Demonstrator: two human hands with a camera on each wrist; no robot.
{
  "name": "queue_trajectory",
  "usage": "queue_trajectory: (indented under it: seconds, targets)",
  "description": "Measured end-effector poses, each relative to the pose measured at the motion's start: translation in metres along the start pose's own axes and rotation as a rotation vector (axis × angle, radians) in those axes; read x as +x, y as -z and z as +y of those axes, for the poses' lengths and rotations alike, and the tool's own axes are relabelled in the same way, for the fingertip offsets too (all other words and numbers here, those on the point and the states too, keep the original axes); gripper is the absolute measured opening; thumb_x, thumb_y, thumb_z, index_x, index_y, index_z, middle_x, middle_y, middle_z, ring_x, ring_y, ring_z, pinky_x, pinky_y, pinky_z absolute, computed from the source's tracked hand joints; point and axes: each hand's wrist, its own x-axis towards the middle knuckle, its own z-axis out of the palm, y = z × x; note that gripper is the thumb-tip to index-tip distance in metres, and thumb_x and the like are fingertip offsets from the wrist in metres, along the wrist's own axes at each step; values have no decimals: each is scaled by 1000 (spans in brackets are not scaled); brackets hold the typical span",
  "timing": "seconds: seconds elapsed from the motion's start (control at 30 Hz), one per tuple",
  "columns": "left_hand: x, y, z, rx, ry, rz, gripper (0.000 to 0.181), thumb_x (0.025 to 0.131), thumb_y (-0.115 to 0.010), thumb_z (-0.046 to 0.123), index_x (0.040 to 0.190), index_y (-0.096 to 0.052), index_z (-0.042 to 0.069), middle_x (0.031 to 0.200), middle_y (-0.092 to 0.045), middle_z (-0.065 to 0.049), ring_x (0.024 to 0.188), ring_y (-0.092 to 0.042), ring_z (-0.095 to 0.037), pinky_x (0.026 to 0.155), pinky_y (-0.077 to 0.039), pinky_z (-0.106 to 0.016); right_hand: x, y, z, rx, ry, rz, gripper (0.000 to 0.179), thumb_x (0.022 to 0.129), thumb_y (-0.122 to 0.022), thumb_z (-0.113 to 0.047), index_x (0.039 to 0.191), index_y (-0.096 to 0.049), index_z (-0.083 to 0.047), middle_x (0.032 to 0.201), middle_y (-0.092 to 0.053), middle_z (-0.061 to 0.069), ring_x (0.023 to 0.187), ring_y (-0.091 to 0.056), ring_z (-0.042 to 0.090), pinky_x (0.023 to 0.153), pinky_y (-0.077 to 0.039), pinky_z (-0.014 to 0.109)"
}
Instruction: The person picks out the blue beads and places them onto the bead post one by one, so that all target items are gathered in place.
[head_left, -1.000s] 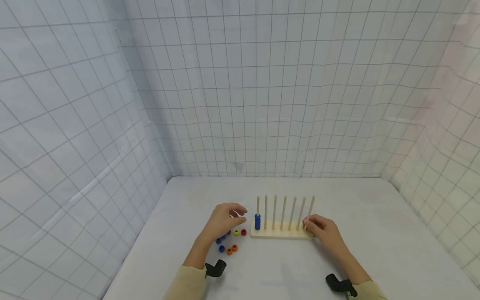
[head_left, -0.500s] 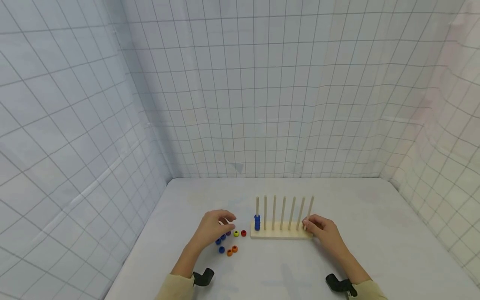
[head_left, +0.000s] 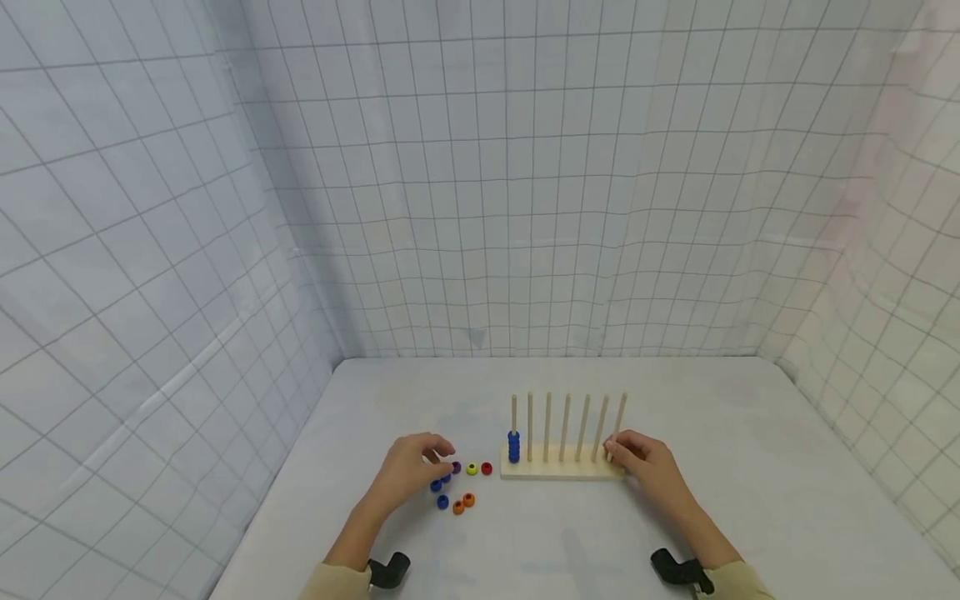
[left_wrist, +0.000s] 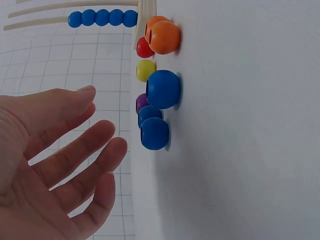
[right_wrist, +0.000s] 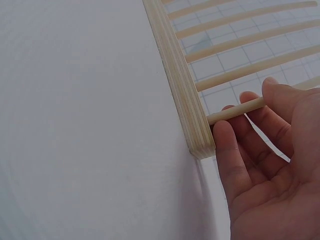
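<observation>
One white tabletop (head_left: pixel 555 542) holds everything up. On it stands the wooden rack (head_left: pixel 558 475), in the same spot as a second ago, with seven pegs (head_left: pixel 565 429) sticking up. The left hand (head_left: pixel 408 468) has moved: it was close by the rack, and now it is off to the left, just beside the loose beads (head_left: pixel 442 502). Its fingers are spread and softly bent, with nothing in them. The right hand (head_left: pixel 649 458) has stayed at the far right end, its thumb and fingers around the last peg (right_wrist: pixel 240 111), low down. Five blue beads (left_wrist: pixel 102 18) sit on the first peg (head_left: pixel 513 412). Eight loose beads lie left of the rack: three blue, two orange, one red, one yellow, one purple. I think this means the work is between beads, with five on and eight off.
</observation>
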Motion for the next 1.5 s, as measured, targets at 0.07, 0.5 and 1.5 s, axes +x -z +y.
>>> queue_trajectory:
  seconds: [0.07,0.5,1.5]
  targets:
    - [-2,0,-3,7,4,11,18,86,-80,12,102,-74,12,97,-70,2,86,-60,-14,72,-50,-34,0,0,0,2,0,1,19,98,-68,-30,95,-73,-11,81,-68,3,72,-57,14,61,-47,25]
    - [-6,-6,-16,13,52,16,16,84,-82,13,99,-75,13,93,-68,4,82,-58,-13,66,-50,-30,0,-1,-4,-10,-19,6,18,98,-67,-26,96,-73,-8,83,-68,8,71,-56,15,60,-46,24]
    - [-1,-16,-9,129,125,-6,15,78,-86,11,87,-75,16,88,-60,1,78,-55,-16,68,-50,-31,-8,3,-46,-2,-40,-15,19,99,-66,-16,99,-71,2,87,-69,18,75,-60,21,64,-48,24]
